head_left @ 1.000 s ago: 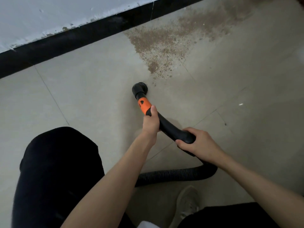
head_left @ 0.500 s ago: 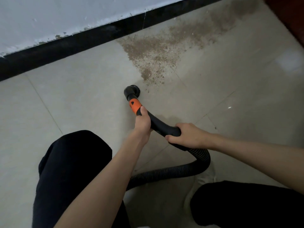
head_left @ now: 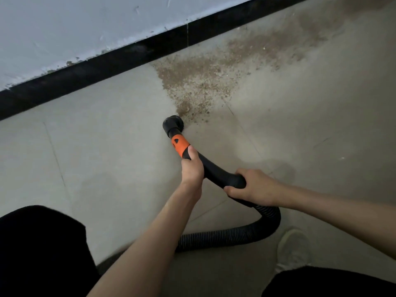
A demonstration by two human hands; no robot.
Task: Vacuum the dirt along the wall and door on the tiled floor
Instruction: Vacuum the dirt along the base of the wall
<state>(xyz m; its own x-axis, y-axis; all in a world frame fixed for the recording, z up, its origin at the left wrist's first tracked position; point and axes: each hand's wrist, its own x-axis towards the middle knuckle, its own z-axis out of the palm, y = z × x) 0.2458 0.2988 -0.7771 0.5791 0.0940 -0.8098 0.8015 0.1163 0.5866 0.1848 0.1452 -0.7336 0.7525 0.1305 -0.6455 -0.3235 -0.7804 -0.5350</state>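
Note:
A black vacuum hose [head_left: 218,171] with an orange collar [head_left: 179,145] ends in a round black nozzle [head_left: 173,125] that sits on the grey tiled floor [head_left: 107,146]. The nozzle touches the near tip of a brown dirt patch [head_left: 205,82], which spreads up and right along the black skirting [head_left: 107,65] of the white wall [head_left: 75,28]. My left hand [head_left: 191,168] grips the hose just behind the orange collar. My right hand [head_left: 255,187] grips the curved black handle further back. Behind it the ribbed hose [head_left: 235,234] loops on the floor.
My knees in black clothing are at the lower left [head_left: 42,254] and lower right [head_left: 332,284]. A pale shoe [head_left: 293,247] stands on the tiles beside the hose loop. No door shows in the frame.
The nozzle has moved forward to the near tip of the dirt patch. Both hands have kept their grip on the hose. The view has shifted slightly.

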